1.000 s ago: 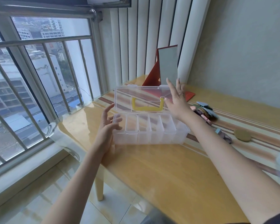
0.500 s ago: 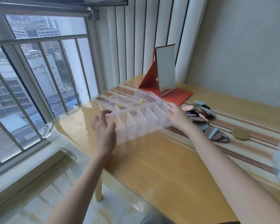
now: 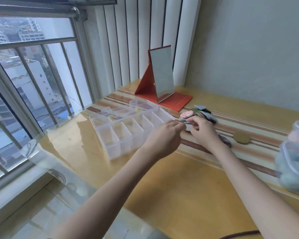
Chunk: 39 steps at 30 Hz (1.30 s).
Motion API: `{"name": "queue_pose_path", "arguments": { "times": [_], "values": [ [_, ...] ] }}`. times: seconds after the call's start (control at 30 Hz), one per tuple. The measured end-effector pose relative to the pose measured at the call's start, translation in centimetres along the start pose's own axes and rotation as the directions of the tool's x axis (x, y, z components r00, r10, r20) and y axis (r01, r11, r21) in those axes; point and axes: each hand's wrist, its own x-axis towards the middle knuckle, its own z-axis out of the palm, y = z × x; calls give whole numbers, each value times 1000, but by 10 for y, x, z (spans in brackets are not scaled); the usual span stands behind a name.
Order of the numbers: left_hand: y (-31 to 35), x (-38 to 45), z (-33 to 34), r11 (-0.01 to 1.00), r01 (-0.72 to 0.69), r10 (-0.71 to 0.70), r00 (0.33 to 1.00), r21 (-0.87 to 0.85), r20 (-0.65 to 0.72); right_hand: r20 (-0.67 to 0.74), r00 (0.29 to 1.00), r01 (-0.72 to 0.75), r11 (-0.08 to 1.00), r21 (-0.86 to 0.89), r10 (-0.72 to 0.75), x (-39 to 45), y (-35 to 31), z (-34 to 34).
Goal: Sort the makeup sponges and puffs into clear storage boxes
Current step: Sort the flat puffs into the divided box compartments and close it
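Hands [image 3: 164, 135] [image 3: 203, 131] at sponge pile [image 3: 199, 112] beside open box [image 3: 126, 130]

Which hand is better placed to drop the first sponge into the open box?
Left. The left hand sits beside the clear box, while the right hand is over the sponges.

We see a clear, glossy plastic storage box [image 3: 128, 130] on a desk [image 3: 171, 187] of yellowish wood under a shiny transparent sheet. The mirror [image 3: 161, 78] stands in a matt red stand, and the window bars [image 3: 33, 80] look like dull metal.
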Motion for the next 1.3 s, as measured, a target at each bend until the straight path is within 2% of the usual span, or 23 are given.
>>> {"name": "queue_pose_path", "arguments": {
  "times": [0.07,0.1,0.2,0.4,0.7,0.77,0.87,0.93,1.03,1.1,1.2,1.3],
  "values": [
    [10,20,31,996,83,-73,977,-41,202,-7,996,87,992,-89,-88,-7,10,5],
    [12,28,44,992,116,-101,971,-56,216,-38,994,100,984,-145,-107,-11,12,6],
    [12,42,68,973,214,-198,967,-91,159,-161,986,7,977,-215,-42,-17,24,5],
    [1,57,84,925,270,-290,956,-267,-39,-244,970,22,1000,6,-20,-12,31,8],
    [0,58,92,941,260,-278,959,-216,-53,-318,945,-1,971,238,79,-16,28,-1],
    [-1,58,91,937,267,-286,957,-226,-55,-344,936,3,972,235,81,-11,27,-4],
    [-1,57,90,937,267,-282,959,-224,-37,-419,908,60,994,91,-16,8,25,-12],
    [0,58,90,936,263,-279,959,-232,-38,-294,953,81,997,3,-77,27,21,-15],
    [0,59,89,930,269,-287,957,-252,-38,34,998,65,984,-163,-60,49,18,-7],
    [1,58,88,911,283,-313,948,-299,-55,66,998,29,983,-181,-17,53,22,1],
    [1,59,86,856,290,-369,923,-428,-111,-63,998,-23,999,47,25,50,29,3],
    [1,61,87,779,267,-415,897,-568,-149,-27,996,-69,910,408,88,41,29,-8]
  ]
}}
